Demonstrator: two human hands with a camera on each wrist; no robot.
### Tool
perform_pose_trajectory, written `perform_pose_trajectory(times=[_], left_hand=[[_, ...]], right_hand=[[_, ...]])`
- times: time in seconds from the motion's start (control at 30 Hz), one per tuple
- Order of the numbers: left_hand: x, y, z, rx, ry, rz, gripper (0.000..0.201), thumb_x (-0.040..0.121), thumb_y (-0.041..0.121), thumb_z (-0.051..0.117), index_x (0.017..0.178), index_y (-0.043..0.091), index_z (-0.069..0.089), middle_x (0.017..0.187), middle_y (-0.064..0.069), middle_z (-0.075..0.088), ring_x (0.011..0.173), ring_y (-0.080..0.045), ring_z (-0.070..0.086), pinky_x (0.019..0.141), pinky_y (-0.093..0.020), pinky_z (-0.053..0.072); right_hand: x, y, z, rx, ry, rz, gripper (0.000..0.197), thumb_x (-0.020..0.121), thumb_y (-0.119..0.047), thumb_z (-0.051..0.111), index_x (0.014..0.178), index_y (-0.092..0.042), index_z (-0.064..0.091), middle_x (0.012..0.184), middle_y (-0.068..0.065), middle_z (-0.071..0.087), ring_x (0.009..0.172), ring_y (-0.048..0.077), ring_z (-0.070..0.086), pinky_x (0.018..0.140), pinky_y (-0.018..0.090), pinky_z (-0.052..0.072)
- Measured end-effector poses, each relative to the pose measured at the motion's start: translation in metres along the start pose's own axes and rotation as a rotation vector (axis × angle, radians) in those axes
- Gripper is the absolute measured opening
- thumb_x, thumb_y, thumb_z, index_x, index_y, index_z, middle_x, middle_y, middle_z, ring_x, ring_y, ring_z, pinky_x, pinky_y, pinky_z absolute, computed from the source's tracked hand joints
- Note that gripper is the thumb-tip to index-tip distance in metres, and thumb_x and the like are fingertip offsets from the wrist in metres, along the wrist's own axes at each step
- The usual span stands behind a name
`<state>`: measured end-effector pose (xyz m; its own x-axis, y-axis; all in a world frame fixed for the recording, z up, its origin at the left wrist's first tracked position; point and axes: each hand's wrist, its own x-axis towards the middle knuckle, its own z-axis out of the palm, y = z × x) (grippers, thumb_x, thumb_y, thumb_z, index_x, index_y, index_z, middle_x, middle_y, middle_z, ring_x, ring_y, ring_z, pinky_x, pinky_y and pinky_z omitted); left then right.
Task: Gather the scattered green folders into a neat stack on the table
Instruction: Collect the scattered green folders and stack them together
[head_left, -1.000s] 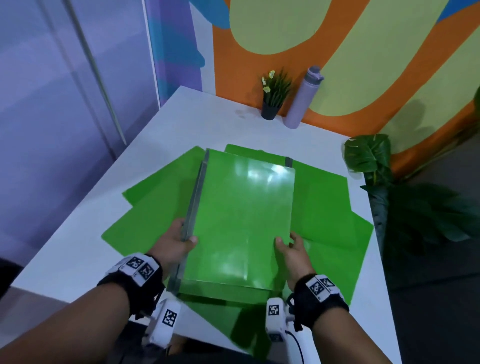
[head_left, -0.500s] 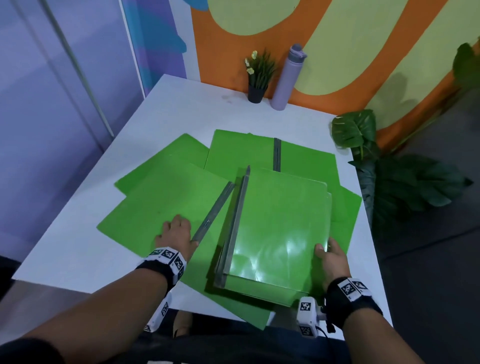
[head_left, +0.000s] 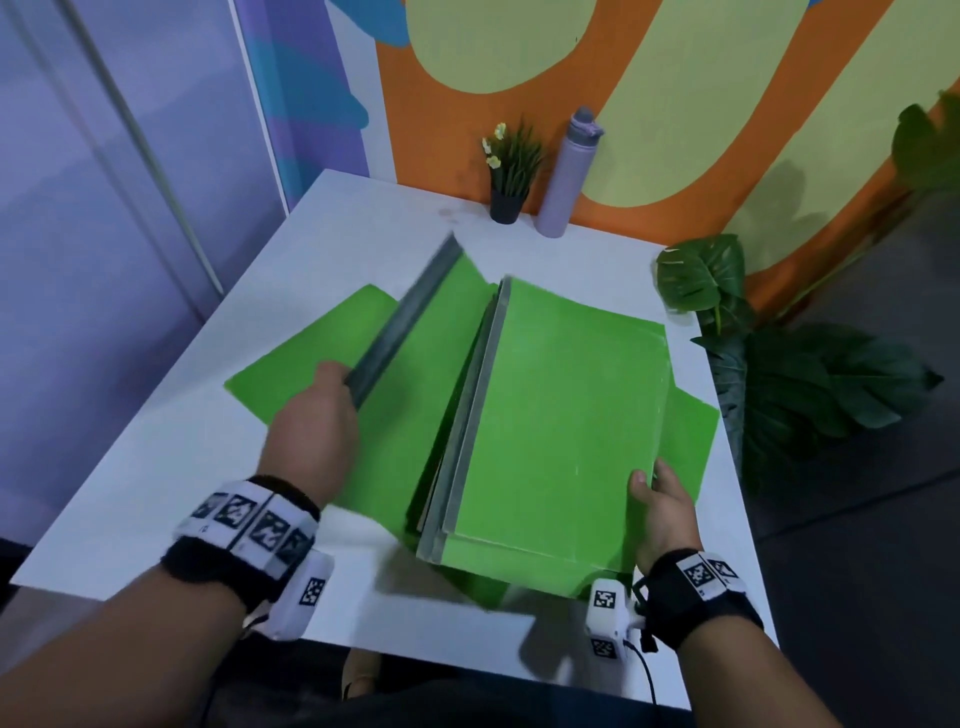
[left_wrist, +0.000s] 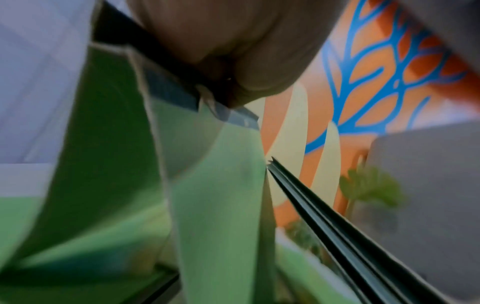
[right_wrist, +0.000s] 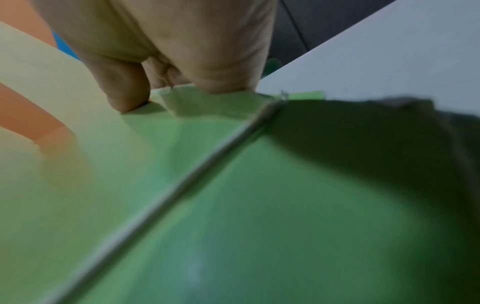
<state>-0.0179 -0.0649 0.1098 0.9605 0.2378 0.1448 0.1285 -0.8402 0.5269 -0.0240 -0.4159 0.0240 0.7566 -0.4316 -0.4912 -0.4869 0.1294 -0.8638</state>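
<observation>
- The left hand (head_left: 317, 415) grips the near end of the grey spine (head_left: 402, 325) of 1 green folder (head_left: 441, 306); the fingers are curled round the spine, and this folder is tilted up, its far end raised above the table (head_left: 156, 441).
- In the left wrist view the left hand (left_wrist: 233, 51) pinches the dark spine (left_wrist: 182, 90) at the top, and the green covers (left_wrist: 215, 195) hang down from it. This view is blurred.
- The right hand (head_left: 662, 506) holds the near right corner of the stack of folders (head_left: 561, 415). The thumb lies on the top cover; the other fingers go under the edge and are hidden in the head view.
- In the right wrist view the right hand (right_wrist: 168, 51) clamps the edge of the green cover (right_wrist: 233, 205), with the thumb on top.
- The stack lies on the right half of the table, with its grey spines together on the left side. How many folders are in it I cannot tell.
- Below the stack, other green sheets (head_left: 691, 431) stick out at the right and at the near side, not lined up with it.
- 1 more green sheet (head_left: 296, 364) lies flat on the left part of the table, partly under the raised folder.
- The 2 hands are well apart, with the stack's spines between them.
- At the far edge of the table stand a small potted plant (head_left: 511, 171) and a purple bottle (head_left: 566, 176), just beside each other, against the orange wall (head_left: 426, 104).
- A large leafy plant (head_left: 779, 364) stands beside the right edge of the table.
</observation>
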Motion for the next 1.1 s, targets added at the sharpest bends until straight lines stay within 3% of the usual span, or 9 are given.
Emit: perform_pose_trajectory(times=[0.1, 0.27, 0.37, 0.43, 0.63, 0.73, 0.9, 1.0, 1.1], left_hand=[[0.005, 0.013, -0.037, -0.302, 0.137, -0.008, 0.019, 0.098, 0.012, 0.04, 0.113, 0.006, 0.05, 0.077, -0.009, 0.055, 0.061, -0.024, 0.044, 0.06, -0.033, 0.027], [0.006, -0.019, -0.004, -0.831, -0.069, -0.357, 0.022, 0.091, 0.021, 0.044, 0.103, 0.028, 0.06, 0.093, -0.017, 0.065, 0.079, -0.027, 0.055, 0.072, -0.045, 0.046], [-0.012, -0.035, 0.024, -0.77, -0.313, -0.496, 0.039, 0.093, 0.046, 0.047, 0.128, 0.028, 0.048, 0.126, -0.002, 0.054, 0.107, -0.021, 0.05, 0.097, -0.052, 0.042], [-0.025, -0.047, 0.04, -0.67, -0.398, -0.519, 0.057, 0.092, 0.035, 0.057, 0.141, 0.018, 0.035, 0.132, -0.005, 0.052, 0.114, -0.026, 0.052, 0.105, -0.052, 0.04], [-0.036, -0.091, 0.063, -0.669, -0.313, -0.69, 0.047, 0.091, 0.008, 0.058, 0.134, 0.011, 0.039, 0.112, -0.016, 0.058, 0.093, -0.032, 0.057, 0.089, -0.05, 0.049], [-0.034, -0.102, 0.061, -0.696, -0.284, -0.713, 0.045, 0.092, 0.005, 0.055, 0.134, 0.012, 0.039, 0.105, -0.011, 0.056, 0.088, -0.028, 0.053, 0.084, -0.045, 0.047], [-0.033, -0.114, 0.06, -0.705, -0.296, -0.725, 0.045, 0.092, 0.005, 0.054, 0.134, 0.015, 0.04, 0.099, -0.007, 0.053, 0.085, -0.026, 0.051, 0.082, -0.044, 0.045], [-0.031, -0.115, 0.06, -0.735, -0.284, -0.714, 0.043, 0.093, 0.005, 0.054, 0.132, 0.016, 0.042, 0.099, -0.008, 0.054, 0.083, -0.025, 0.051, 0.075, -0.04, 0.044], [-0.027, -0.115, 0.06, -0.774, -0.268, -0.699, 0.042, 0.093, 0.005, 0.054, 0.132, 0.015, 0.042, 0.103, -0.01, 0.055, 0.086, -0.026, 0.052, 0.076, -0.039, 0.044]], right_hand=[[-0.001, -0.019, 0.021, 0.087, -0.072, -0.032, 0.061, 0.095, -0.005, 0.049, 0.15, -0.02, 0.025, 0.159, -0.001, 0.022, 0.144, 0.023, 0.022, 0.114, 0.052, 0.014], [-0.004, -0.027, 0.066, 0.059, -0.198, -0.075, 0.064, 0.094, -0.003, 0.049, 0.15, -0.017, 0.022, 0.159, 0.005, 0.02, 0.144, 0.024, 0.023, 0.115, 0.048, 0.02], [-0.006, -0.014, 0.091, -0.13, -0.231, -0.123, 0.058, 0.096, -0.01, 0.051, 0.149, -0.015, 0.027, 0.155, 0.004, 0.03, 0.141, 0.023, 0.032, 0.114, 0.041, 0.028], [-0.004, 0.001, 0.105, -0.303, -0.278, -0.142, 0.051, 0.097, -0.018, 0.05, 0.146, -0.015, 0.035, 0.15, 0.003, 0.04, 0.137, 0.023, 0.038, 0.112, 0.04, 0.032], [0.042, 0.018, 0.108, -1.021, -0.161, -0.394, 0.039, 0.093, -0.028, 0.055, 0.13, -0.015, 0.056, 0.13, 0.014, 0.049, 0.123, 0.032, 0.046, 0.109, 0.043, 0.038], [0.064, 0.017, 0.101, -1.233, -0.053, -0.51, 0.061, 0.084, -0.016, 0.063, 0.141, -0.019, 0.04, 0.142, 0.016, 0.041, 0.131, 0.035, 0.038, 0.11, 0.046, 0.035], [0.083, 0.008, 0.113, -1.461, -0.134, -0.499, 0.088, 0.086, 0.001, 0.051, 0.15, -0.038, 0.003, 0.158, 0.019, 0.007, 0.144, 0.042, 0.013, 0.115, 0.054, 0.015], [0.087, 0.004, 0.117, -1.524, -0.181, -0.478, 0.089, 0.087, 0.005, 0.044, 0.146, -0.046, 0.002, 0.158, 0.019, 0.009, 0.141, 0.044, 0.021, 0.106, 0.059, 0.037], [0.084, -0.007, 0.113, -1.561, -0.167, -0.518, 0.093, 0.083, 0.012, 0.039, 0.148, -0.045, 0.005, 0.158, 0.013, 0.017, 0.132, 0.037, 0.042, 0.077, 0.048, 0.059]])
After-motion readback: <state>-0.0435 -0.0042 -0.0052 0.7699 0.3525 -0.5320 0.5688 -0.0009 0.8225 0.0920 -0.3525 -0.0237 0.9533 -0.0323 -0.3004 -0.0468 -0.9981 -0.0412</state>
